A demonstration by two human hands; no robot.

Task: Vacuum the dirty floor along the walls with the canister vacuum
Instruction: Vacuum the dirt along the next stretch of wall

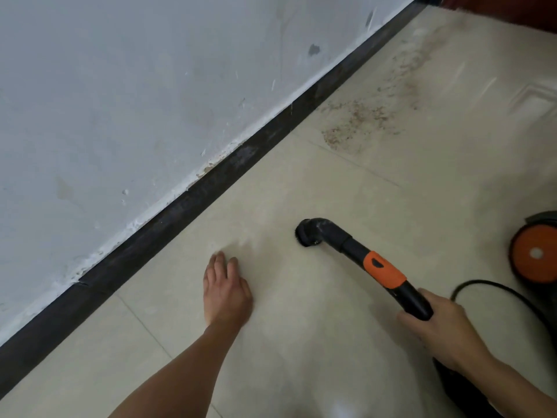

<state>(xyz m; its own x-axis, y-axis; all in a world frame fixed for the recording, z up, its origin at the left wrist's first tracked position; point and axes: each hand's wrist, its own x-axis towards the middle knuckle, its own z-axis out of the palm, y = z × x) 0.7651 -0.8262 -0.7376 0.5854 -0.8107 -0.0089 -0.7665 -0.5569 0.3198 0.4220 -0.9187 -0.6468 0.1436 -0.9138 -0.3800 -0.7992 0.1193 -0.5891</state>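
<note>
Vacuuming: nozzle [310, 233] down on the floor [301, 342], just out from the skirting board [187, 203].
Right hand [440, 324]: fingers clamped round the wand [385, 271].
Left hand [226, 291]: fingers straight, flat on the floor, nearer the skirting board.
Done: tiles here look fairly clean.
Left: gritty brown patch [358, 122] further along the skirting board.

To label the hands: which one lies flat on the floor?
The left hand, fingers straight on the floor; the right hand grips the wand.
</note>
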